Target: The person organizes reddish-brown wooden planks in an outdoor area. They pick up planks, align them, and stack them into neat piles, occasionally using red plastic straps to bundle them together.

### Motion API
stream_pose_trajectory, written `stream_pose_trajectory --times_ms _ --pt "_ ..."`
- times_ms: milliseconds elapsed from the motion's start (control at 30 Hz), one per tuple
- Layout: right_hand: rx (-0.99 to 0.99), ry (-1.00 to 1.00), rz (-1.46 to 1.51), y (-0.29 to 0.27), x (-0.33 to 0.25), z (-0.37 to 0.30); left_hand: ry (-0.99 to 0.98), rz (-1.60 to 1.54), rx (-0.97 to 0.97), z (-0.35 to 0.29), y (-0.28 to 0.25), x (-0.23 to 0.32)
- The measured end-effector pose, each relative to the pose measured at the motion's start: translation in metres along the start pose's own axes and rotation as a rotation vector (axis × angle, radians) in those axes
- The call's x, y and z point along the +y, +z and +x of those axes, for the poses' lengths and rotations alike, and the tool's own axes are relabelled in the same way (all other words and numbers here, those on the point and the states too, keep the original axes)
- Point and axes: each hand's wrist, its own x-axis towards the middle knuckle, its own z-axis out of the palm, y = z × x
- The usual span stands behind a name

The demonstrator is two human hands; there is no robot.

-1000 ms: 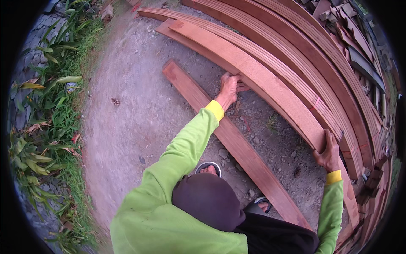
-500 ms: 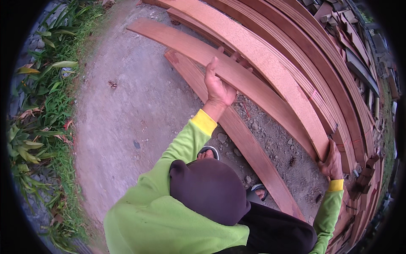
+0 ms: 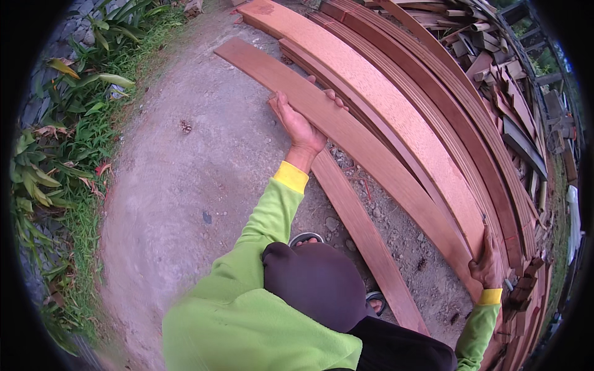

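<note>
A long reddish-brown wooden plank (image 3: pixel 371 161) slants from the upper left down to the lower right, and both my hands are on it. My left hand (image 3: pixel 303 130) supports it from below near its far part, thumb on the near edge and fingertips curled over the far edge. My right hand (image 3: pixel 487 263) grips its near end, beside the end of a lighter plank (image 3: pixel 396 114) on the pile. Part of the right hand's fingers is hidden. Beneath the held piece, another wooden plank (image 3: pixel 365 229) lies on the ground by my feet.
Several long boards (image 3: pixel 461 105) lie stacked to the right, with a heap of scrap timber (image 3: pixel 495 74) beyond them. Green plants (image 3: pixel 74 179) edge the concrete ground (image 3: pixel 167 204) on the left. A sandalled foot (image 3: pixel 374 303) stands beside the lower plank.
The held plank has shifted left, away from the lighter plank, widening the gap between them. My left hand's fingers now curl over its edge. The view has shifted too.
</note>
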Motion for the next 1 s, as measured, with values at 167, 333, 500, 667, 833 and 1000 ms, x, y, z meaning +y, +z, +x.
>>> stream_pose_trajectory --times_ms 167,333,500,667,833,1000 --pt "-0.056 -0.04 0.126 -0.021 -0.027 0.01 0.172 -0.269 0.117 0.045 0.013 0.054" --pt "-0.063 0.038 0.086 -0.033 0.003 -0.015 0.231 -0.271 -0.14 0.127 0.009 0.106" --pt "-0.095 0.072 0.182 -0.058 0.012 -0.026 0.248 -0.063 -0.261 0.175 0.074 0.118" --pt "-0.044 0.012 0.179 -0.058 0.024 -0.022 0.229 -0.158 -0.317 0.187 0.096 0.146" --pt "-0.097 0.105 0.218 -0.072 0.001 -0.011 0.305 -0.157 -0.479 0.202 0.11 0.174" --pt "-0.22 0.216 0.105 -0.097 -0.028 -0.016 0.259 0.34 -0.226 0.235 0.094 0.152"
